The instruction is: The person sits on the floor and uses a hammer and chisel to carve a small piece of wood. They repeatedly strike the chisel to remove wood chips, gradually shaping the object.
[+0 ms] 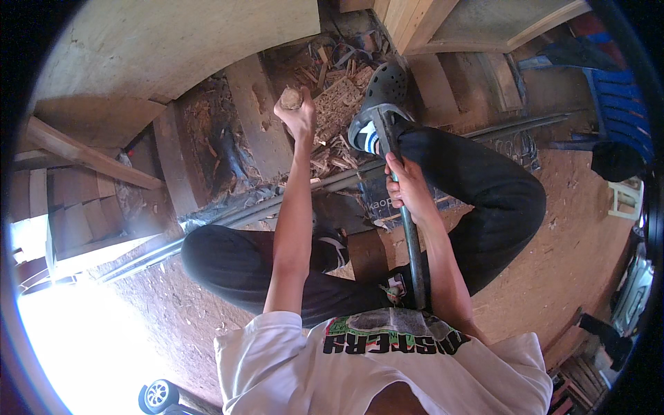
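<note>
Left hand [296, 111] clenches wood chunk [290, 98]; right hand [407, 185] grips tool handle [409, 235], head half hidden

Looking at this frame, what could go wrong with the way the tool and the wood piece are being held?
The left hand holds a small wood piece out front with bare fingers, so a strike could catch them. The right hand grips the long-handled tool whose head lies close to the clog-shod foot; a slip could hit it. Wood scraps underfoot could shift.
</note>
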{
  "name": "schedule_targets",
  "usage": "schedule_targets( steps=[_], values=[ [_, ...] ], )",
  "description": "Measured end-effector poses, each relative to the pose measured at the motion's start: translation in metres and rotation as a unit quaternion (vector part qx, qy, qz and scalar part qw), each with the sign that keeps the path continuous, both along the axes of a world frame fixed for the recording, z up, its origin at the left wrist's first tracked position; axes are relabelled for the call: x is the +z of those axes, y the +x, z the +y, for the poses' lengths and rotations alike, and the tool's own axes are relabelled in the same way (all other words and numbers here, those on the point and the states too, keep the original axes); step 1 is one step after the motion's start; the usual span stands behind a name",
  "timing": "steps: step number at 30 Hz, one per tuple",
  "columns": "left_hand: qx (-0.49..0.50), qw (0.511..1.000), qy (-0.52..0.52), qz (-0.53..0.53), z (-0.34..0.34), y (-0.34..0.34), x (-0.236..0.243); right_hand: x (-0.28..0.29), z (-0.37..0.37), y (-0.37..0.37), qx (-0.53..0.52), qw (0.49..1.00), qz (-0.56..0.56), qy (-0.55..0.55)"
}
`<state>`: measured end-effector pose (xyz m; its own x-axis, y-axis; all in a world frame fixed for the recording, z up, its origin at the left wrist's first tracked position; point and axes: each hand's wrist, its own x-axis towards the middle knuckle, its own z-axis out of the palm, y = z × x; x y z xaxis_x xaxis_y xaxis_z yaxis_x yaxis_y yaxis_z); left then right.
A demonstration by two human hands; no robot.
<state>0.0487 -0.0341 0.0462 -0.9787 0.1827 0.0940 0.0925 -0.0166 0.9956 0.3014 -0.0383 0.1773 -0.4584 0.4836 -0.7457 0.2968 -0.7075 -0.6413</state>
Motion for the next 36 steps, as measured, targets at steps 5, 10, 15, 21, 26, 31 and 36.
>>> schedule_targets(
  steps=[5,10,15,21,26,31,36],
  values=[
    [-0.018,0.998,0.055,0.024,0.004,-0.003,0.000,-0.005,0.003,-0.003,0.002,1.000,-0.011,0.009],
    [0.025,0.998,0.043,0.032,0.005,0.000,0.002,-0.004,0.001,-0.004,0.018,1.000,-0.005,0.016],
    [0.036,0.998,0.044,0.036,0.006,0.016,0.004,0.018,0.001,-0.027,0.097,0.981,-0.002,0.168],
    [-0.015,0.991,0.070,0.111,0.008,0.038,0.004,0.113,0.014,-0.057,0.138,0.939,0.058,0.310],
    [-0.008,0.987,0.020,0.162,0.000,0.037,0.003,0.131,0.011,-0.058,-0.003,0.856,0.222,0.467],
    [-0.066,0.991,0.030,0.110,-0.003,0.028,0.009,0.047,0.022,-0.082,0.348,0.724,-0.187,0.565],
    [-0.052,0.986,-0.017,0.154,-0.002,0.023,0.010,0.095,0.031,-0.056,0.173,0.906,-0.012,0.386]
  ],
)
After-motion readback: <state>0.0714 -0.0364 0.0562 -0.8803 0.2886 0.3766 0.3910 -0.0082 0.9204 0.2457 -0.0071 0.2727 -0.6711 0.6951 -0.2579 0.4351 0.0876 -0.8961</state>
